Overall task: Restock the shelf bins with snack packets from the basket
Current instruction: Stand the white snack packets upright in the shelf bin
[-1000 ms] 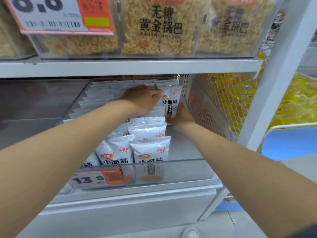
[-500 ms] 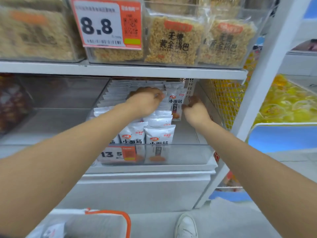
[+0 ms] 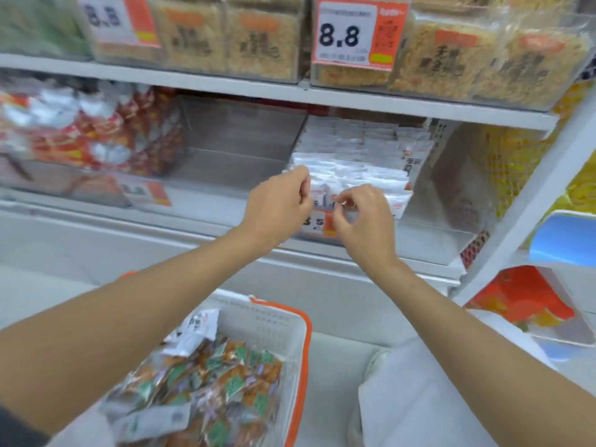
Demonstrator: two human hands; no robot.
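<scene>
Quick tally: two grips were in shot, left grip (image 3: 277, 204) and right grip (image 3: 364, 221). One basket (image 3: 290, 333) sat at 6 o'clock, with one big bag of mixed snacks (image 3: 209, 382) and one white packet (image 3: 196, 327) in it. Two 8.8 tags (image 3: 348, 33) hung up at 12, and there were two lower tags (image 3: 146, 195) toward 9 and dead center. Three clear bins (image 3: 238, 133) stood on the middle shelf (image 3: 80, 214). The stacked white packets (image 3: 354, 150) at 1 o'clock were too many to count.

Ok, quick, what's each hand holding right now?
Left hand: closed, fingers curled, holding nothing.
Right hand: closed, fingers curled, holding nothing.
</scene>
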